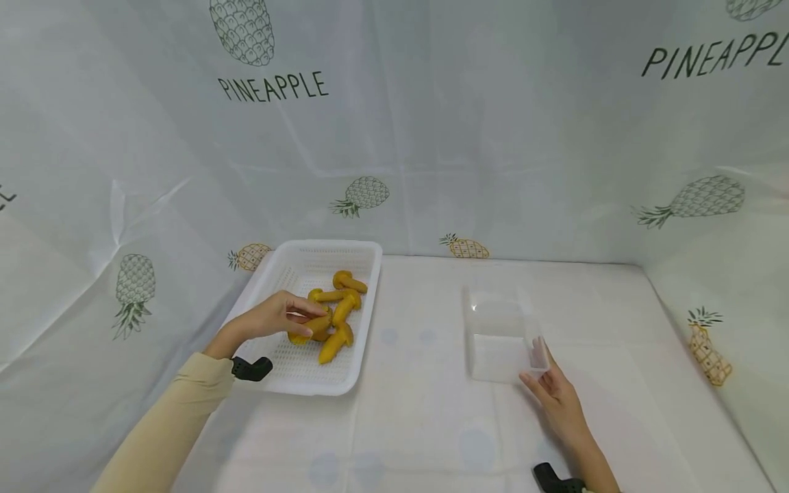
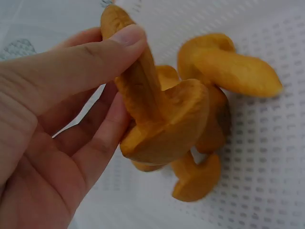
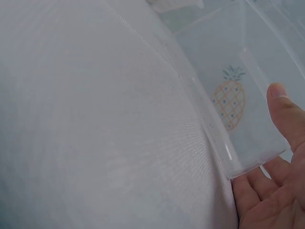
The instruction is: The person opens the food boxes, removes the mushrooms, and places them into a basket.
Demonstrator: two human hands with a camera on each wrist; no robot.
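Observation:
My left hand pinches a yellow-brown mushroom by its stem between thumb and fingers, cap tilted downward in the left wrist view. Beneath it, several similar mushrooms lie in a white perforated plastic basket. Over on the right, a clear plastic container stands on the table with its top open. My right hand grips its near right corner; the right wrist view shows the thumb at the rim side and the other fingers under or behind the wall.
A white cloth with pale dots covers the table. Behind and at the sides hangs a white curtain printed with pineapples. Dark wrist devices are worn on both arms. The basket stands at the back left, near the curtain.

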